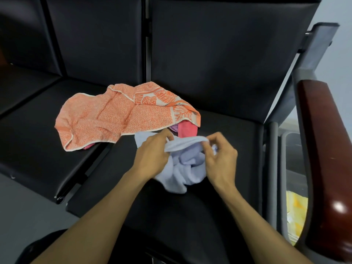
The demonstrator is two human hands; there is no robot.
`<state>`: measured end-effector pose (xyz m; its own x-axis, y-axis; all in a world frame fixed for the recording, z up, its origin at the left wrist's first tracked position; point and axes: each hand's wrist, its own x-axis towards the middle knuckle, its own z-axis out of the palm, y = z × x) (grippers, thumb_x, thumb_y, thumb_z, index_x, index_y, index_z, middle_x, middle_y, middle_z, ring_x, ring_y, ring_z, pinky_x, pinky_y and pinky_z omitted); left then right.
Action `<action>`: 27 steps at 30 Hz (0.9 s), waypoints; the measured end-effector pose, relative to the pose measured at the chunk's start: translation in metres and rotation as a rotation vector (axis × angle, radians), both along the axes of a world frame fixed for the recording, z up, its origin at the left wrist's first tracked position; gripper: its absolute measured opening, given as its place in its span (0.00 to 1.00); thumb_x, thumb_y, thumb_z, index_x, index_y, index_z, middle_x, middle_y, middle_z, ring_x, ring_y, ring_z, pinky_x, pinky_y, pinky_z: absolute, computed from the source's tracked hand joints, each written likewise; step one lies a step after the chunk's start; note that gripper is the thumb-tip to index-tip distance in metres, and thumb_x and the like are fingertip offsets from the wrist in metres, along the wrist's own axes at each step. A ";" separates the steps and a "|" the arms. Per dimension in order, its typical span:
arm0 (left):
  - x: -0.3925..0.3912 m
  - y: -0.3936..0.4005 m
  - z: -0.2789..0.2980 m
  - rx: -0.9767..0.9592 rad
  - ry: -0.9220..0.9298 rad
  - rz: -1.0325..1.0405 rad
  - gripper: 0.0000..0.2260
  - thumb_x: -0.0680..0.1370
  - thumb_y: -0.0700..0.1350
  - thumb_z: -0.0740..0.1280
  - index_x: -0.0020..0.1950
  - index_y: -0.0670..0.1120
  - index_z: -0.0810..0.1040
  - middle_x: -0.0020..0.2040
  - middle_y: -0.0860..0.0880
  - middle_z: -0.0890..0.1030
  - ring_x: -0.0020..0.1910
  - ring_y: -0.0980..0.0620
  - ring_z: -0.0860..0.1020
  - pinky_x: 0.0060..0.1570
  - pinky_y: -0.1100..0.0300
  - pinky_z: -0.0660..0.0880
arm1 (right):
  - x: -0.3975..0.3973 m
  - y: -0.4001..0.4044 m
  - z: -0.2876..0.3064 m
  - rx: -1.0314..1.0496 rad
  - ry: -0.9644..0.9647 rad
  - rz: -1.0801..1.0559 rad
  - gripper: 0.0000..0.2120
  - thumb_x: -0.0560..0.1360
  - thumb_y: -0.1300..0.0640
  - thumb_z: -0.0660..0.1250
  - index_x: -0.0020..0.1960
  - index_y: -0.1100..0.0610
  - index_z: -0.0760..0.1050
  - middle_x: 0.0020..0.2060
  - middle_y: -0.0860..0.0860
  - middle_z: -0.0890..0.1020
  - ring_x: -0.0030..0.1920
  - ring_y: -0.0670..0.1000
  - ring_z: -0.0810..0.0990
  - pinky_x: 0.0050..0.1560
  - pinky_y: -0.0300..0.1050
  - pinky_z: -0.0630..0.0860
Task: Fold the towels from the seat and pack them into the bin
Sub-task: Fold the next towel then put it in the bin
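While both hands worked the pale blue towel (pixel 182 168) at the front of the black seat (pixel 219 206), noted as follows. Left hand (pixel 152 155) pinching the upper hem near one end; right hand (pixel 221 159) pinching the same hem a little further along. Rest of cloth bunched in a heap beneath, resting on the seat. Step judged: finding corners to open the towel flat before folding. Best done by sliding each grip outward along the hem to the true corners, then lifting and shaking out, laying flat on the bare cushion nearer the body. Orange patterned towel (pixel 114 117) lying crumpled just behind, pink towel (pixel 186 128) and a purple scrap showing under its edge; kept apart to avoid tangling. Bin not clearly seen; yellow cloth (pixel 297 206) glimpsed beyond the wooden armrest (pixel 323 149).
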<state>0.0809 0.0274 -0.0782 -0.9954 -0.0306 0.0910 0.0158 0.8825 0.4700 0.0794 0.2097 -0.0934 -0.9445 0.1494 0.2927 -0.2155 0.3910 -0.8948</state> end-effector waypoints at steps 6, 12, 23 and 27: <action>0.004 0.004 0.013 0.199 0.047 -0.215 0.18 0.75 0.37 0.62 0.39 0.62 0.74 0.32 0.58 0.76 0.34 0.57 0.73 0.34 0.54 0.69 | 0.002 -0.002 0.000 0.052 -0.162 0.306 0.13 0.75 0.62 0.68 0.56 0.47 0.77 0.33 0.49 0.81 0.33 0.48 0.79 0.34 0.47 0.78; -0.001 -0.010 0.010 0.093 0.105 0.085 0.04 0.80 0.43 0.66 0.48 0.52 0.77 0.37 0.56 0.77 0.38 0.55 0.75 0.34 0.59 0.66 | -0.004 0.004 0.000 -0.083 -0.132 -0.037 0.08 0.77 0.66 0.62 0.40 0.58 0.73 0.31 0.48 0.77 0.30 0.41 0.73 0.29 0.33 0.69; 0.001 0.008 0.021 0.698 0.047 0.040 0.02 0.82 0.43 0.64 0.51 0.50 0.75 0.38 0.54 0.76 0.34 0.61 0.72 0.35 0.69 0.69 | -0.005 -0.003 0.002 -0.409 -0.288 0.195 0.16 0.76 0.64 0.72 0.61 0.53 0.76 0.47 0.49 0.83 0.46 0.45 0.84 0.46 0.40 0.80; 0.005 0.021 0.018 0.674 -0.064 -0.090 0.07 0.79 0.40 0.68 0.53 0.50 0.77 0.39 0.56 0.77 0.39 0.59 0.74 0.44 0.63 0.72 | -0.001 -0.007 0.004 -0.668 -0.398 0.319 0.17 0.75 0.66 0.72 0.62 0.57 0.75 0.47 0.62 0.85 0.48 0.61 0.85 0.52 0.54 0.82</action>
